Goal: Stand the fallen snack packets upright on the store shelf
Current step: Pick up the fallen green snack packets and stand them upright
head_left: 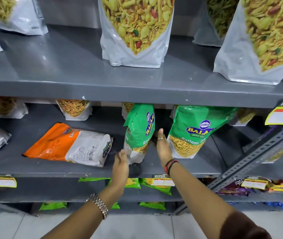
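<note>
A green snack packet (139, 131) is seen standing on the middle tier of a grey metal store shelf (85, 168), turned partly edge-on to the camera and leaning slightly, its top reaching just under the tier above. It is flanked by two bare hands. The left hand (121, 160) is placed at the packet's lower left corner, its fingers blurred; contact appears to be made with the clear bottom edge, but whether the fingers are closed on it cannot be told. The right hand (162, 145) is held flat and open, fingers extended together, in the gap on the packet's right side; whether it touches the packet cannot be told. A ring is worn on one finger, and red and black bands (170, 166) are seen at the right wrist. A metal watch (98, 205) is worn on the left wrist.

Just to the right of the open hand, a second green packet (192, 131) of the same brand is stood upright, facing forward. To the left, well apart from both hands, an orange and white packet (70, 145) is shown lying flat on the same tier, its barcode turned upward. Smaller clear-windowed pouches are lined along the back. On the upper tier, large white pouches (135, 31) of yellow mix are stood upright. Yellow price labels (163, 181) are fixed to the shelf edges.
</note>
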{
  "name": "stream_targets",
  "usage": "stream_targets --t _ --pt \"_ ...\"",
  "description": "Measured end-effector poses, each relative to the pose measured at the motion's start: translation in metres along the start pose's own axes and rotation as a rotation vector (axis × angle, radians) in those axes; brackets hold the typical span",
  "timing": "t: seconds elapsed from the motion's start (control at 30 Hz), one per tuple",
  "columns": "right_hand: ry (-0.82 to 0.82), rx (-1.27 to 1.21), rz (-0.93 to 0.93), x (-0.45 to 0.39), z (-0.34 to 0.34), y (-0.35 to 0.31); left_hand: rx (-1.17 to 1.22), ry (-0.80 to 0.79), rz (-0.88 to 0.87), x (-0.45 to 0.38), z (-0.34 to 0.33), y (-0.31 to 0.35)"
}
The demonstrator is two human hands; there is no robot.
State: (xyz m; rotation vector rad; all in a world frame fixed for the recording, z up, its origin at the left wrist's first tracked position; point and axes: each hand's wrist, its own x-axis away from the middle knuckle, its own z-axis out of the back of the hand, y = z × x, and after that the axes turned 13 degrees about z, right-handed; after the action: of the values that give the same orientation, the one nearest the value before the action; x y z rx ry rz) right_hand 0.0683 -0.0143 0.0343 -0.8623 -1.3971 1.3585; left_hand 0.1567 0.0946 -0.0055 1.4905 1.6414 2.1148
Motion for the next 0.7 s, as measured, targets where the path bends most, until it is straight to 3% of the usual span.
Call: stream_targets --t 0.17,0.27,0.4,0.6,0.7 --pt "-0.169 -0.119 -0.022 -0.001 -0.005 -0.028 0.008 -0.094 0.036 0.006 -0.019 0.003" --pt "-0.142 -0.151 0.003 -0.001 -0.005 -0.012 0.061 -0.056 0.085 0.001 -0.019 0.013" --pt "-0.153 -0.175 0.011 0.007 0.007 0.001 0.122 -0.054 0.022 0.009 -0.017 0.045" --pt "-0.19 -0.228 -0.012 0.013 0.02 0.01 0.027 -0.151 0.051 -0.013 -0.006 0.063" --pt "-0.139 -0.189 -0.014 0.018 0.022 0.014 0.127 -0.198 0.114 -0.024 0.007 0.054"
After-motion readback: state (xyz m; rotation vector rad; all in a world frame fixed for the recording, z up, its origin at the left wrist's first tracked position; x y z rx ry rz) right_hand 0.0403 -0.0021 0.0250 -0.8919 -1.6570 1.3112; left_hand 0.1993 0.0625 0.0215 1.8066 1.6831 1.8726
